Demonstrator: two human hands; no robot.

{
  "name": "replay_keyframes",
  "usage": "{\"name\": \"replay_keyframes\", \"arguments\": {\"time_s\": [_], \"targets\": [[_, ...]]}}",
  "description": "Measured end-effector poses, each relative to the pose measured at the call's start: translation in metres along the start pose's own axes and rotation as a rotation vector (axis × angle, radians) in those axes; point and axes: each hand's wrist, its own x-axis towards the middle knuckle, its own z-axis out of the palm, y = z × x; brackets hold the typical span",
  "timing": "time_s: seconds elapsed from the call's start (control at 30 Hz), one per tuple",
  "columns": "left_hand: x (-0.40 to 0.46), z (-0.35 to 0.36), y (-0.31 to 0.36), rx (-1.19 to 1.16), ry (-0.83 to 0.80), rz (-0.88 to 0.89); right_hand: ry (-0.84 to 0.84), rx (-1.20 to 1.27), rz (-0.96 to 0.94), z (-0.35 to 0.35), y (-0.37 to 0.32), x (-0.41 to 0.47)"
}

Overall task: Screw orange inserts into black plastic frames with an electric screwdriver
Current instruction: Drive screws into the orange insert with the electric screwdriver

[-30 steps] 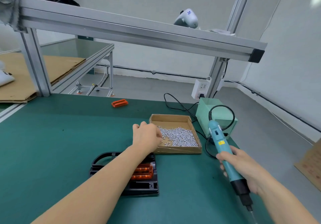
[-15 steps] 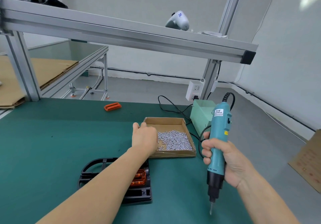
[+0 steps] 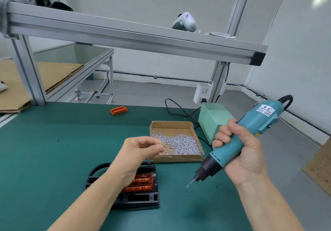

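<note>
A black plastic frame lies on the green mat with an orange insert seated in it, partly hidden by my left wrist. My left hand hovers above the frame at the near-left corner of the screw box, its thumb and fingertips pinched together on what looks like a small silver screw. My right hand grips the teal electric screwdriver to the right, tilted so that its bit points down and left, just above the mat and right of the frame.
A cardboard box holds several silver screws. A second orange insert lies far back on the mat. A green power unit with cables stands behind the box. An aluminium shelf beam crosses overhead.
My left hand has come out of the screw box with its fingers pinched. My right hand has tilted the screwdriver from upright to slanted, with the bit now aimed down-left.
</note>
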Motion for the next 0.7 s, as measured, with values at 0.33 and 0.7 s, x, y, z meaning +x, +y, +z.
{"name": "replay_keyframes", "arguments": {"time_s": [0.33, 0.7], "targets": [[-0.051, -0.008, 0.006, -0.460, 0.005, -0.006, -0.183, 0.156, -0.212, 0.061, 0.022, -0.015], [-0.068, -0.007, 0.006, -0.504, -0.008, 0.030, -0.220, 0.163, -0.284, 0.080, 0.023, -0.025]]}}
